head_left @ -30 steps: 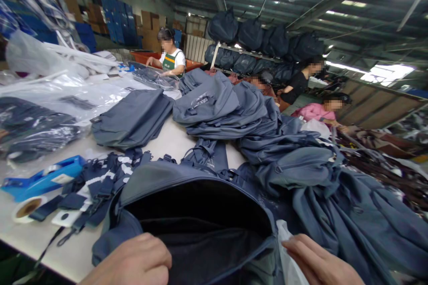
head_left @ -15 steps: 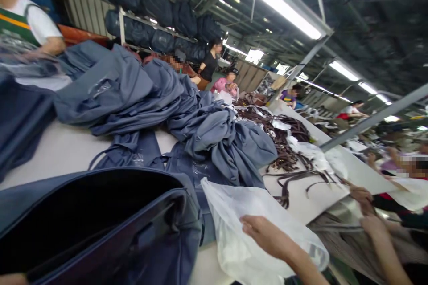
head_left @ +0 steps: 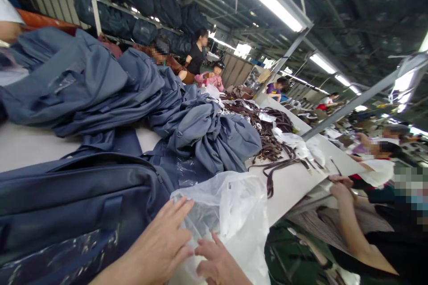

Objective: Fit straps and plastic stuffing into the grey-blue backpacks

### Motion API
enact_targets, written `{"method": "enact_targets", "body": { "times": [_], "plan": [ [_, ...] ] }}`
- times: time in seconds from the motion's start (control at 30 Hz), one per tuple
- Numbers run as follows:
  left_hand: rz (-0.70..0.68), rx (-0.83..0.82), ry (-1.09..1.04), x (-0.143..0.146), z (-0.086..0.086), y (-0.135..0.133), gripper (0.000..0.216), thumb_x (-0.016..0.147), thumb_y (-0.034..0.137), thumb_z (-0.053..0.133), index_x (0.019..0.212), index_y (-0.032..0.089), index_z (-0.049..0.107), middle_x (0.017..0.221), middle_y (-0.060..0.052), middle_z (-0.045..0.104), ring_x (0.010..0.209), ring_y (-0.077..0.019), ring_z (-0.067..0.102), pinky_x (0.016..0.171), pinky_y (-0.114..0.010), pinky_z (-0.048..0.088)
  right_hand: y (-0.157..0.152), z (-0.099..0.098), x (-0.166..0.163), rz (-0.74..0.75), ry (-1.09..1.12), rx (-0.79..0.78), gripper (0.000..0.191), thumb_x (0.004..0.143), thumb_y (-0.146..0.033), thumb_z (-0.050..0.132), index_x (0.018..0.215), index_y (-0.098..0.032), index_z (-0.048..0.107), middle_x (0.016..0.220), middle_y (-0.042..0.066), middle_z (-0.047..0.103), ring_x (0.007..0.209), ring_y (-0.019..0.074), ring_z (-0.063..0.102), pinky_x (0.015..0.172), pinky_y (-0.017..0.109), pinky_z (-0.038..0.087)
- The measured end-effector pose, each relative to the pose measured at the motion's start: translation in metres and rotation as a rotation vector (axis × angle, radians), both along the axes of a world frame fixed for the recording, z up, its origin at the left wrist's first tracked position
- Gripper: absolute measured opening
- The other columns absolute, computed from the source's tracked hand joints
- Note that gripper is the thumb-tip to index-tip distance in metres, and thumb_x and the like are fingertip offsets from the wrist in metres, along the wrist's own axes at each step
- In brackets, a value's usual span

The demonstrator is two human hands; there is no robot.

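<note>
So our left hand [head_left: 163,231] is loosely spread, fingers apart, tips on the edge of the whitish plastic bag [head_left: 234,218], which sits by the table [head_left: 290,187] edge, just right of the navy bag [head_left: 76,182]. Our right hand [head_left: 216,258] is half curled over the same plastic, fingers parted; we can't tell if they touch it. The navy bag's left end is cut off.

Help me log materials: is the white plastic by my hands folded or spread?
Spread, loosely: the white plastic lies wide and wrinkled by your left hand and right hand, with no neat folds visible.
</note>
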State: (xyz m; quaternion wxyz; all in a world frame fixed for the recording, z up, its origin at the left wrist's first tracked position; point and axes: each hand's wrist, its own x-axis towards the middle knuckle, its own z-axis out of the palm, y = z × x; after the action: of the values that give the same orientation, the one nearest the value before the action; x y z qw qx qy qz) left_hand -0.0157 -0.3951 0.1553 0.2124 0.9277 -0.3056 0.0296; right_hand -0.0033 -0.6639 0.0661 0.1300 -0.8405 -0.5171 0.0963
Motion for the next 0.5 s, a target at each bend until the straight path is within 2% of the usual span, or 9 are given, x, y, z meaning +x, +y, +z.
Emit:
{"method": "enact_targets", "body": {
  "times": [0.07,0.13,0.17,0.23,0.3,0.33,0.37,0.43,0.5],
  "plan": [
    [0.044,0.099,0.138,0.027,-0.014,-0.038,0.015,0.09,0.031,0.067,0.089,0.021,0.078,0.156,-0.013,0.041,0.146,-0.0393,0.032,0.115,-0.062,0.034,-0.004,0.011,-0.003,0.047,0.104,0.001,0.014,0.095,-0.035,0.058,0.087,-0.027,0.067,0.119,0.001,0.072,0.123,0.0204,0.061,0.114,0.05,0.039],
    [0.114,0.216,0.178,0.051,-0.032,-0.061,0.015,0.087,0.027,0.071,0.095,0.017,0.079,0.159,-0.016,0.034,0.144,-0.0409,0.034,0.112,-0.058,0.039,-0.012,0.025,-0.007,-0.022,0.268,0.083,0.017,0.094,-0.043,0.061,0.099,-0.028,0.067,0.125,0.002,0.07,0.124,0.0197,0.061,0.112,0.041,0.043],
    [0.151,0.258,0.178,0.06,-0.039,-0.066,0.016,0.087,0.021,0.068,0.098,0.014,0.079,0.159,-0.019,0.033,0.141,-0.0419,0.039,0.107,-0.057,0.044,-0.018,0.03,-0.007,-0.14,0.35,0.148,0.023,0.093,-0.047,0.061,0.104,-0.028,0.065,0.124,0.004,0.07,0.121,0.0193,0.063,0.105,0.034,0.05],
    [0.211,0.295,0.168,0.071,-0.051,-0.066,0.025,0.087,0.004,0.056,0.101,0.006,0.076,0.15,-0.027,0.044,0.127,-0.0418,0.055,0.095,-0.054,0.053,-0.031,0.033,-0.003,-0.509,0.44,0.257,0.032,0.096,-0.053,0.054,0.108,-0.024,0.061,0.109,0.007,0.072,0.104,0.0197,0.07,0.082,0.027,0.06],
    [0.237,0.294,0.156,0.075,-0.057,-0.058,0.036,0.085,-0.005,0.045,0.105,0.003,0.074,0.133,-0.029,0.059,0.112,-0.0386,0.064,0.089,-0.053,0.055,-0.042,0.027,0.012,-0.855,0.312,0.251,0.034,0.1,-0.049,0.041,0.112,-0.02,0.056,0.101,0.01,0.07,0.083,0.0198,0.072,0.068,0.028,0.061],
    [0.235,0.288,0.148,0.075,-0.058,-0.054,0.04,0.084,-0.006,0.043,0.11,0.003,0.072,0.126,-0.027,0.064,0.108,-0.0362,0.065,0.09,-0.051,0.055,-0.046,0.022,0.022,-0.943,0.19,0.185,0.034,0.101,-0.044,0.038,0.116,-0.017,0.053,0.102,0.013,0.069,0.078,0.0206,0.072,0.067,0.032,0.061],
    [0.229,0.277,0.139,0.075,-0.057,-0.05,0.043,0.084,-0.006,0.043,0.116,0.004,0.069,0.123,-0.024,0.067,0.108,-0.0341,0.065,0.091,-0.049,0.054,-0.047,0.017,0.032,-0.966,0.069,0.1,0.034,0.1,-0.04,0.039,0.118,-0.014,0.052,0.106,0.017,0.068,0.078,0.0227,0.071,0.07,0.036,0.061],
    [0.22,0.253,0.12,0.076,-0.053,-0.044,0.048,0.085,-0.004,0.045,0.129,0.007,0.061,0.124,-0.02,0.066,0.111,-0.0316,0.064,0.095,-0.046,0.054,-0.042,0.011,0.051,-0.876,-0.066,-0.064,0.025,0.095,-0.027,0.044,0.111,-0.012,0.057,0.108,0.021,0.067,0.081,0.0274,0.072,0.073,0.042,0.06],
    [0.226,0.24,0.105,0.079,-0.046,-0.039,0.051,0.085,-0.002,0.047,0.134,0.008,0.056,0.131,-0.021,0.063,0.115,-0.0315,0.062,0.098,-0.046,0.052,-0.028,0.015,0.06,-0.717,-0.029,-0.132,0.017,0.089,-0.015,0.045,0.092,-0.016,0.063,0.096,0.015,0.071,0.08,0.0268,0.072,0.069,0.037,0.059]
  ]
}}
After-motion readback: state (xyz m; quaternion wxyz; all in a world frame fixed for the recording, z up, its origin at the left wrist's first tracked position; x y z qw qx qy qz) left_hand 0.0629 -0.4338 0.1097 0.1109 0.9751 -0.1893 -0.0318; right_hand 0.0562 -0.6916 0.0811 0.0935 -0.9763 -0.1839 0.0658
